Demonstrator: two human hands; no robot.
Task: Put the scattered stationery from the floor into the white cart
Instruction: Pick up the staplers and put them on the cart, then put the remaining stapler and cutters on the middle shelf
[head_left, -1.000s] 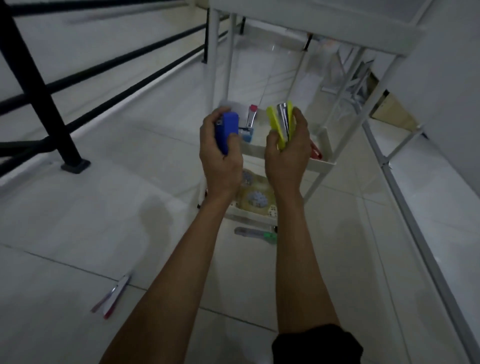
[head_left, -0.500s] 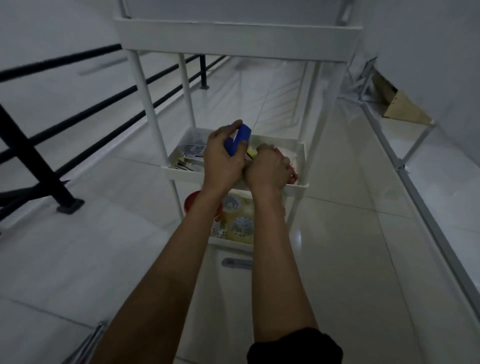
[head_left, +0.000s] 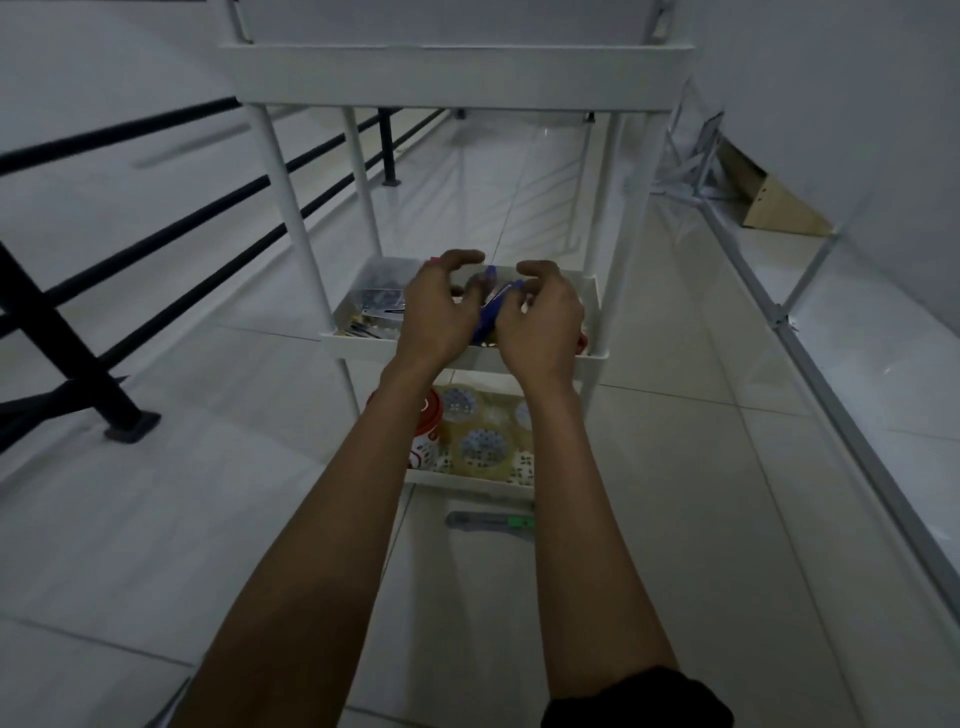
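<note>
both hands, left hand and right hand, half-curled around the blue stapler over the cart's middle tray.

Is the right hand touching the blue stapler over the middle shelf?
Touching. The head view shows the right hand with its fingertips against the blue stapler, no gap, above the middle shelf.

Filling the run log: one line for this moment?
both hands over middle shelf | blue stapler between them | cutter on floor
</note>
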